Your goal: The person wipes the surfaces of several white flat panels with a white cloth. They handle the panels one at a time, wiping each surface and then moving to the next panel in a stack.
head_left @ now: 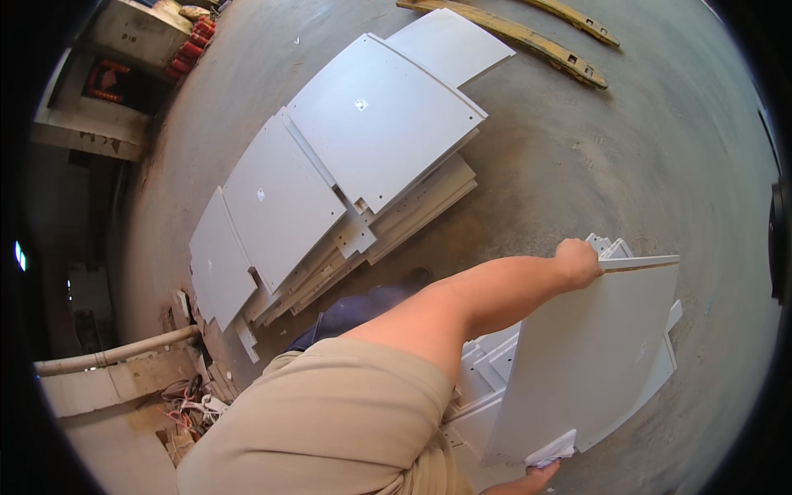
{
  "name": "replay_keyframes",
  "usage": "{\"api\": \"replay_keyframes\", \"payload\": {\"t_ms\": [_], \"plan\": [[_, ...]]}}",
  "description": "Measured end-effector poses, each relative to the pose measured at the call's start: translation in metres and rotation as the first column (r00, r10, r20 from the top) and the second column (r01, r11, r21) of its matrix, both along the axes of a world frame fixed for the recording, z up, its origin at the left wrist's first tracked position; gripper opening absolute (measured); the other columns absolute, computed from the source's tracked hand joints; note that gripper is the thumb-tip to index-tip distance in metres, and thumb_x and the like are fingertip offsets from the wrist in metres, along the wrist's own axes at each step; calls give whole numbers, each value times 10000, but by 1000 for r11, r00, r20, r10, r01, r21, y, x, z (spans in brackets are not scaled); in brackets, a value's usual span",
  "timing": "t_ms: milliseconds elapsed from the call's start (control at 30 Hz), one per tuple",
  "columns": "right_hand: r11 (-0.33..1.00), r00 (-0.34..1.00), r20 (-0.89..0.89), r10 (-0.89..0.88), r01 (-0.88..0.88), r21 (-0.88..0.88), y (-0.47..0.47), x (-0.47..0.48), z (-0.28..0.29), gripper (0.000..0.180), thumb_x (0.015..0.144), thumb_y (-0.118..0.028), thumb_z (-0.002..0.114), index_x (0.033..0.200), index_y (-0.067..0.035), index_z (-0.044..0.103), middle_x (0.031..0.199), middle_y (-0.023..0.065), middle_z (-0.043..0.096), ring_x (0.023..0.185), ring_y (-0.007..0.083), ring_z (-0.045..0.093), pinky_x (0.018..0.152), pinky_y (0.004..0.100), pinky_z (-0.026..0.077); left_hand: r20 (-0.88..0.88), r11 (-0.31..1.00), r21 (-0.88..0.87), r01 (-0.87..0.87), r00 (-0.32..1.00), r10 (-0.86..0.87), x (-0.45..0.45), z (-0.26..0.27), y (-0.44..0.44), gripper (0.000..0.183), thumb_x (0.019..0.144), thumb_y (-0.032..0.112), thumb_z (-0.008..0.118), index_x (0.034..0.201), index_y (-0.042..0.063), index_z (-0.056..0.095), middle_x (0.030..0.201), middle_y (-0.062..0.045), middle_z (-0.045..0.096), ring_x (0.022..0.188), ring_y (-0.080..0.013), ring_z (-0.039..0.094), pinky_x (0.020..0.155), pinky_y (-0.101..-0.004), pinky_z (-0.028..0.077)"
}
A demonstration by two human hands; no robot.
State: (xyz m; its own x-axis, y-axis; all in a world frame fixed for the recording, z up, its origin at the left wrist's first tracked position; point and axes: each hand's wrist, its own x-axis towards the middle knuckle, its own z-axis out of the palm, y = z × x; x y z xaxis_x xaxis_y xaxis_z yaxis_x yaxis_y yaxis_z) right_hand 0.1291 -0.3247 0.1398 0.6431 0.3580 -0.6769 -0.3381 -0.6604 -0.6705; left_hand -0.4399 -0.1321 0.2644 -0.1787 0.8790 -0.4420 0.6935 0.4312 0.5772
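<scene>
My left hand (578,265) is closed around the upper corner of a light grey panel (581,359). The panel stands tilted, and a brown strip shows along its top edge. At the bottom of the view, my right hand (543,473) holds a folded whitish cloth (552,448) against the panel's lower part. Only some of that hand shows; the picture's rim cuts off the forearm. Under and behind the raised panel lies a stack of similar panels (489,365), some with notches and small holes. My left arm and the panel hide much of this stack.
Layered light panels (383,117) with small stickers lie across the concrete floor (619,167). Yellow pallet-jack forks (526,37) rest beyond them. Red cylinders (192,46) line the far left. A pipe (124,352) and tangled cables (192,402) are at lower left.
</scene>
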Motion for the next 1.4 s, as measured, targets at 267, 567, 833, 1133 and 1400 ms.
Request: {"api": "replay_keyframes", "payload": {"t_ms": [267, 567, 833, 1133, 1400], "plan": [[984, 987, 5, 158, -157, -83, -14, -30, 7, 531, 991, -453, 372, 1337, -114, 589, 1378, 74, 582, 1236, 310, 567, 1065, 450, 454, 39, 975, -96, -202, 978, 206, -62, 33, -165, 644, 994, 530, 451, 830, -26, 731, 821, -209, 701, 814, -390, 688, 733, -457, 556], [757, 738, -171, 653, -632, 167, 80, -204, 14, 517, 1001, -433, 367, 1322, -104, 600, 1356, 74, 598, 1215, 304, 582, 1062, 436, 457, -51, 622, -295, -725, 662, 748, -146, 42, -434, 696, 1013, 539, 349, 912, -57, 695, 888, -281, 684, 882, -446, 662, 820, -500, 517], [251, 286, 138, 948, -942, 225, 22, -518, 30, 479, 990, -359, 475, 1189, 37, 658, 1175, 139, 670, 1011, 248, 651, 905, 369, 511, -115, 93, -123, -988, 107, 988, -137, -42, -729, 716, 1019, 540, 265, 967, -26, 701, 994, -306, 660, 1016, -495, 603, 920, -524, 453], [-435, -511, 501, 698, -859, -270, -189, -792, -9, 513, 962, -402, 506, 1121, 55, 678, 1101, 290, 675, 1089, 445, 631, 928, 479, 482, -210, -461, -173, -870, -425, 880, -84, -115, -941, 877, 1003, 630, 189, 1042, -84, 696, 1023, -305, 686, 1065, -464, 629, 947, -507, 465], [-514, -630, 506, 589, -775, -367, -254, -880, -89, 523, 970, -394, 497, 1105, 83, 663, 1090, 308, 666, 1078, 462, 619, 949, 489, 465, -74, -641, -240, -730, -644, 761, -85, -201, -977, 899, 990, 669, 190, 1092, -65, 699, 1036, -268, 707, 1052, -415, 655, 945, -476, 477]]}}
